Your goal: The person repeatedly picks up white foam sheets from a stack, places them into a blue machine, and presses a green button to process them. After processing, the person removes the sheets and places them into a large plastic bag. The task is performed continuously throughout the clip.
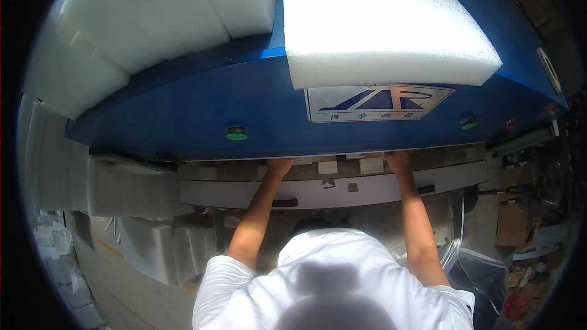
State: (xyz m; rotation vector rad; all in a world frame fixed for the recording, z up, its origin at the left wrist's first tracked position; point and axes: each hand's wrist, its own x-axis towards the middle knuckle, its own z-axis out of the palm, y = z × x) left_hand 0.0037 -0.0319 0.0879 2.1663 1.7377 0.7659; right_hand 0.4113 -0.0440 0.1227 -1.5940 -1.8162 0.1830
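A foam block [391, 30] lies atop the machine [189, 110].

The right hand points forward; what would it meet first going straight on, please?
Probably the lower edge of the blue panel, though the right hand may pass underneath; depth is unclear.

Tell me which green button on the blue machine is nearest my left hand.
The left green button, above and left of your left hand in the picture; the right green button sits past your right hand.
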